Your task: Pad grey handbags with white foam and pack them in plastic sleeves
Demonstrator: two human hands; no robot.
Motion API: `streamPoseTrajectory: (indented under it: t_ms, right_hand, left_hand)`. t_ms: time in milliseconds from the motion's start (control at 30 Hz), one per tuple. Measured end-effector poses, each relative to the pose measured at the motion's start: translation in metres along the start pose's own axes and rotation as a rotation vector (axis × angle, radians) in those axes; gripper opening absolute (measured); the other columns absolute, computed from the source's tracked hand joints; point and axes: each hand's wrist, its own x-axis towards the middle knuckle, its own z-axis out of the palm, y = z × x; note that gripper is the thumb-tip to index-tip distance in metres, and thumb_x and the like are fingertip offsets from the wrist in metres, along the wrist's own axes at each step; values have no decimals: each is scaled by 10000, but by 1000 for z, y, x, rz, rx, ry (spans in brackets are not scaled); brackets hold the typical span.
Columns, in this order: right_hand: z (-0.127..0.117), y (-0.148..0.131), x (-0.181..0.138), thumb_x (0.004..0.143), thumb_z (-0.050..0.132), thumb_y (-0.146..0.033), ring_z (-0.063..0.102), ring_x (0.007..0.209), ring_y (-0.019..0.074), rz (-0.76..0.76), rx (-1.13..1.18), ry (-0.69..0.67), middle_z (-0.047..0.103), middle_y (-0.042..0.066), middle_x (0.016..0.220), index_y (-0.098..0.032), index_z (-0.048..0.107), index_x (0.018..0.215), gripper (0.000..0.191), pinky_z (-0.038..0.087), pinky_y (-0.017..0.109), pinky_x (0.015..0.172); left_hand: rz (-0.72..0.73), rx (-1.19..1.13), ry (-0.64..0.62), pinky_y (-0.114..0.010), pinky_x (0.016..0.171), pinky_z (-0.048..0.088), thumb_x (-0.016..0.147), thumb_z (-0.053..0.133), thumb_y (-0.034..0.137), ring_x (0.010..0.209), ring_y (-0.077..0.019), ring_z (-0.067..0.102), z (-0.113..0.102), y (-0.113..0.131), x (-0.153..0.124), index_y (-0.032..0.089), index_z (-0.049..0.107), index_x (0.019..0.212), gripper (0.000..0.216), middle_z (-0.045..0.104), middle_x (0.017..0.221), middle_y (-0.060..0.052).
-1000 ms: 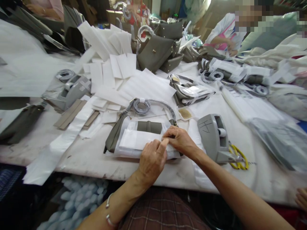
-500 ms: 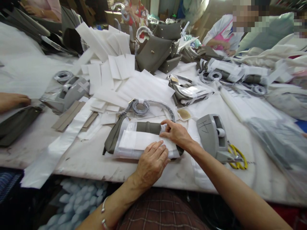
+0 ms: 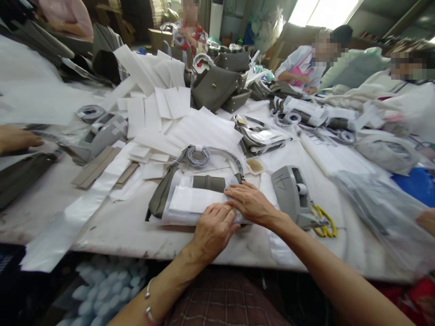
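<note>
A dark olive handbag lies on the table in front of me, its middle wrapped in white foam sheet with a strip of bag showing. My left hand rests on the lower right of the wrapping, fingers bent, holding nothing that I can see. My right hand lies over the right end of the wrapping with fingers stretched out, touching the left fingertips. The bag's handle arches behind it, and a wrapped coiled strap sits inside the arch.
To the right stands a grey tape dispenser with a yellow band. White foam sheets are heaped behind the bag. Another dispenser is on the left, near another person's hand. More handbags and several people are beyond.
My right fingers have gone from a raised, bent pose to lying flat on the wrapping, closer to my left hand. My left fingers are more bent. The camera view has tilted up.
</note>
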Motion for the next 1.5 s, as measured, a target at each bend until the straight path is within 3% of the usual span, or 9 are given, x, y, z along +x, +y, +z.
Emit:
streamPoseTrajectory:
  t_ms: [133,233,333,433,500,667,1167,1333,1500]
  right_hand:
    - [-12,10,-11,977,519,-284,521,1314,271,187,-82,252,663,86,1302,-203,637,1249,307,288,513,1151]
    - [-48,26,-44,972,520,-332,617,1189,231,310,-51,494,720,62,1194,-221,689,1157,274,372,434,1101]
    - [-85,48,-102,899,595,-419,684,990,241,632,-62,661,761,57,1024,-217,745,983,265,476,384,935]
    - [-101,69,-158,806,656,-511,677,796,236,1004,71,583,758,54,839,-191,754,853,338,489,355,765]
    - [-97,80,-179,762,681,-563,654,735,212,1098,298,449,746,53,787,-172,753,810,400,478,326,705]
    - [-71,84,-178,600,827,-555,605,631,150,1084,843,500,713,40,715,-138,733,772,462,460,266,607]
    - [-82,41,-181,540,897,-447,599,610,129,957,859,929,635,-21,649,-194,619,736,424,489,245,585]
    - [-65,27,-211,535,909,-442,586,585,123,1079,913,833,666,9,708,-190,692,769,407,508,257,566]
    - [-44,45,-215,465,894,-485,587,584,150,1177,874,727,683,26,695,-190,734,751,441,511,312,601]
  left_hand:
    - [36,14,25,-415,955,496,954,550,293,1073,-259,641,-1,-1,1,161,585,1116,211,696,1100,-101]
    - [62,38,65,-405,948,494,973,515,289,1059,-251,648,-1,-4,1,164,589,1104,195,702,1080,-95]
    - [96,64,108,-393,924,495,987,482,275,1027,-241,655,0,-6,2,162,596,1100,197,707,1063,-92]
    - [129,91,137,-389,909,495,993,465,278,1006,-238,658,1,-8,3,163,603,1103,211,710,1071,-93]
    - [137,102,145,-390,908,494,995,461,284,1004,-240,659,1,-8,3,166,606,1104,216,712,1073,-93]
    - [139,118,151,-396,899,504,990,474,296,990,-247,666,-1,-7,4,173,611,1117,224,715,1077,-93]
    - [156,159,156,-401,894,507,999,459,309,982,-253,666,-1,-6,4,164,612,1117,242,717,1087,-100]
    - [156,150,165,-399,893,509,992,473,292,976,-250,674,-1,-6,4,169,613,1108,220,721,1072,-97]
    - [139,102,153,-397,902,514,978,496,275,989,-246,674,-3,-6,5,186,611,1116,201,718,1079,-96]
